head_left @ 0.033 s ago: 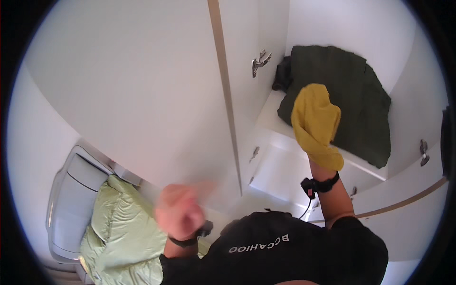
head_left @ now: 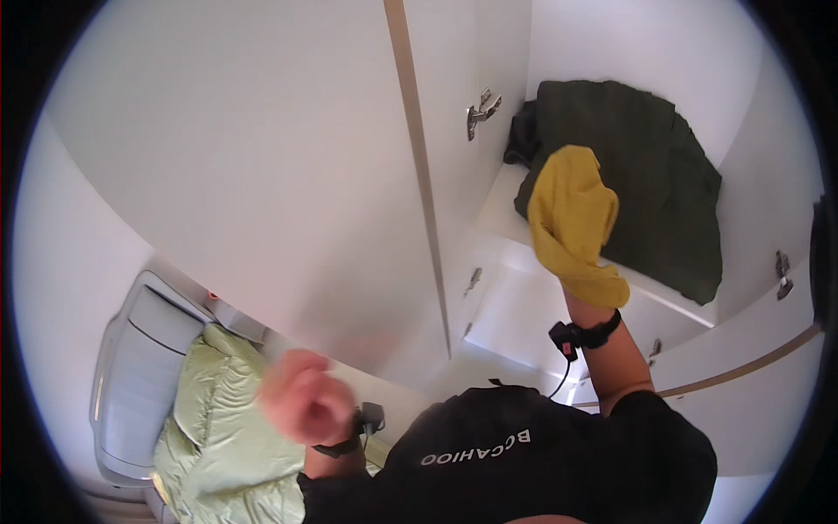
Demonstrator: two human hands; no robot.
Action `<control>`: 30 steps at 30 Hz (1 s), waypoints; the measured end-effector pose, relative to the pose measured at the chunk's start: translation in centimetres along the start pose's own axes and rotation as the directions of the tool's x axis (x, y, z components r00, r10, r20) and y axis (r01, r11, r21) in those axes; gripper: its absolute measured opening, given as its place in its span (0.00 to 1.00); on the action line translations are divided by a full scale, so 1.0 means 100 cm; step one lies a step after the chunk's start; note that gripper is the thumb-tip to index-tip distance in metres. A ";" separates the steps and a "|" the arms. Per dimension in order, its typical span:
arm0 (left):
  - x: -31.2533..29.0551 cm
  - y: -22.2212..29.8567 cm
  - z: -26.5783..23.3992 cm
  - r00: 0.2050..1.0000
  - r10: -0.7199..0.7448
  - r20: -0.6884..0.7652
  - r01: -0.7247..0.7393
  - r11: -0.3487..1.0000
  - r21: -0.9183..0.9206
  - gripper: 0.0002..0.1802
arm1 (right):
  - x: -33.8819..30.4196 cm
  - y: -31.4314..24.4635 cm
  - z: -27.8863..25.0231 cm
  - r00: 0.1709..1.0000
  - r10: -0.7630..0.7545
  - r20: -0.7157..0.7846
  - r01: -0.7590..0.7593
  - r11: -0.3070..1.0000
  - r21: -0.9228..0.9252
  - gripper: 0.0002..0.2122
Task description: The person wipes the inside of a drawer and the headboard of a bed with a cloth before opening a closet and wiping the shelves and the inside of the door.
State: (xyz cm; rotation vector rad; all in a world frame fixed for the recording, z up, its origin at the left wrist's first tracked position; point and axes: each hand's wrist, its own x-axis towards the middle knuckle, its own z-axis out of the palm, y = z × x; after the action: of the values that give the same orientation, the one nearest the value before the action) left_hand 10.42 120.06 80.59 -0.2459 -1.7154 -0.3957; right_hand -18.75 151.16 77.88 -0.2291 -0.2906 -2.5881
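Observation:
A yellow cloth (head_left: 573, 214) covers my right hand (head_left: 587, 307) from the wrist up, so its fingers are hidden. It is held in front of a dark green folded fabric (head_left: 633, 175), overlapping its left part in the head view; whether they touch I cannot tell. That fabric lies on a white cabinet shelf (head_left: 511, 210). My left hand (head_left: 307, 397) is smeared by motion, so its fingers cannot be made out. It is beside the lower edge of a broad white cabinet door (head_left: 262, 175), with no object visible in it.
Metal hinges (head_left: 483, 113) stick out on the cabinet's left side, and another hinge (head_left: 783, 275) shows on the right. A black item (head_left: 522, 135) is tucked beside the green fabric. At lower left is a bed with a grey headboard (head_left: 144, 375) and light green bedding (head_left: 236, 437).
My left hand has moved left and slightly down, away from the door's lower edge. The yellow cloth on my right hand has shifted slightly left and up.

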 end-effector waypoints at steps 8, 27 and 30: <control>-0.012 -0.041 0.030 0.835 -0.545 0.076 0.535 0.773 -0.341 0.27 | 0.077 0.153 -0.028 0.815 0.339 0.470 -0.516 0.793 0.325 0.11; -0.019 -0.023 0.063 0.745 -0.654 -0.128 0.552 0.714 -0.431 0.28 | 0.099 0.179 -0.017 0.745 0.319 0.586 0.635 -0.069 -0.769 0.23; -0.031 -0.019 0.047 0.725 -0.670 -0.160 0.578 0.718 -0.387 0.28 | 0.096 0.176 0.063 0.656 0.499 0.567 0.755 -0.413 -0.510 0.24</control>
State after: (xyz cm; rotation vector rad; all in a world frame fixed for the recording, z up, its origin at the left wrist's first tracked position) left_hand 5.95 120.36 76.64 0.1920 -1.3922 -1.1691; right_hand -17.10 133.30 88.87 -2.0937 2.2342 -1.6531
